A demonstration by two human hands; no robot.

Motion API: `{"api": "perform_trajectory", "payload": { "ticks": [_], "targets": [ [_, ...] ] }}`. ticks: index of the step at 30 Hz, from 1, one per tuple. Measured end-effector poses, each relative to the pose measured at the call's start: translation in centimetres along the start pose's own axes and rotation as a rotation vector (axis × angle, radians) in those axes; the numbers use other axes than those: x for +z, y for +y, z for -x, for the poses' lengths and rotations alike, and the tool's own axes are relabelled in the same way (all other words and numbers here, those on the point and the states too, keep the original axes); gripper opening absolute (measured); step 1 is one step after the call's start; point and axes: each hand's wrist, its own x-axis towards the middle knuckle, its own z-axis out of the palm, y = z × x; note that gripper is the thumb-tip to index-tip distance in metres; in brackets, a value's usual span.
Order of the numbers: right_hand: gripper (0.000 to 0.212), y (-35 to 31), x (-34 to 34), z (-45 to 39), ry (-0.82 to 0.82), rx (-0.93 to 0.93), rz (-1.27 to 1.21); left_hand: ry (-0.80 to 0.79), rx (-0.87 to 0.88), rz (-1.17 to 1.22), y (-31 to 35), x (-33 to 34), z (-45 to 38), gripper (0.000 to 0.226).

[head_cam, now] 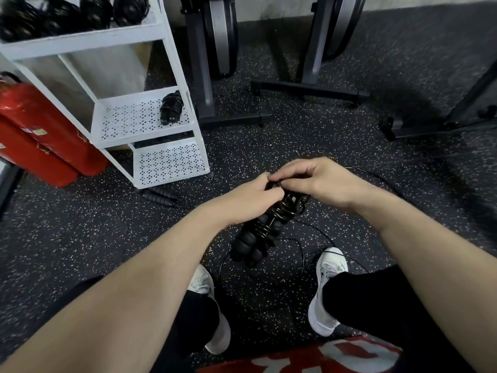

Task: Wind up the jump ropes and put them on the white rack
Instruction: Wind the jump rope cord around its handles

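My left hand (255, 199) grips a black jump rope (265, 230), its two ribbed handles held together with cord coiled around them. My right hand (313, 181) pinches the cord at the top of that bundle. Loose cord (301, 254) trails in loops on the floor between my feet. The white rack (145, 127) stands at the left. One wound rope (171, 107) lies on its middle shelf, and several wound ropes (67, 16) fill the top shelf. Another jump rope (160, 196) lies unwound on the floor by the rack's base.
A red fire extinguisher (40, 135) lies left of the rack. Dark exercise machine frames (309, 87) stand behind on the speckled rubber floor. My white shoes (326, 289) flank the loose cord. A red mat (322, 356) lies at the bottom edge.
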Motion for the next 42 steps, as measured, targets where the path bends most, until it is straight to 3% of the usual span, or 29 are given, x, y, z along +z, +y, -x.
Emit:
{"api": "perform_trajectory", "payload": {
  "ticks": [3,7,10,17,20,24,27,30,32,35,42],
  "targets": [
    [0.022,0.1,0.5,-0.3,0.039,0.044,-0.021,0.009,-0.003,0.004,-0.2,0.0,-0.1,0.032],
    [0.021,0.1,1.5,-0.4,0.154,0.056,-0.269,0.035,0.008,0.058,-0.2,-0.1,-0.4,0.04],
    [0.024,-0.1,2.2,-0.9,0.293,0.008,-0.414,-0.009,0.015,0.036,0.1,0.4,-0.7,0.028],
    [0.028,-0.3,2.4,-2.3,0.416,0.064,-0.428,0.083,0.0,0.123,-0.7,1.4,-1.3,0.027],
    [0.037,-0.2,2.9,-2.5,0.387,0.161,-0.436,0.161,0.004,0.212,-1.0,1.3,-1.5,0.026],
    [0.026,-0.2,4.0,-2.4,0.387,0.253,-0.452,0.3,-0.036,0.407,-1.4,0.6,-1.8,0.038],
    [0.042,-0.3,4.7,-2.3,0.31,0.323,-0.494,0.367,-0.108,0.571,-1.5,0.0,-1.9,0.056],
    [0.055,-0.2,5.4,-2.1,0.187,0.337,-0.633,0.397,-0.134,0.746,-1.7,-0.6,-1.9,0.06],
    [0.057,0.0,5.7,-2.2,0.188,0.289,-0.673,0.421,-0.14,0.833,-1.9,-1.1,-1.8,0.06],
    [0.065,0.0,6.2,-2.8,0.253,0.227,-0.658,0.393,-0.12,0.844,-2.2,-1.9,-1.3,0.058],
    [0.054,-1.9,6.3,-6.6,0.366,0.225,-0.907,0.401,-0.067,0.621,-4.4,-3.7,-1.1,0.06]
  ]
}}
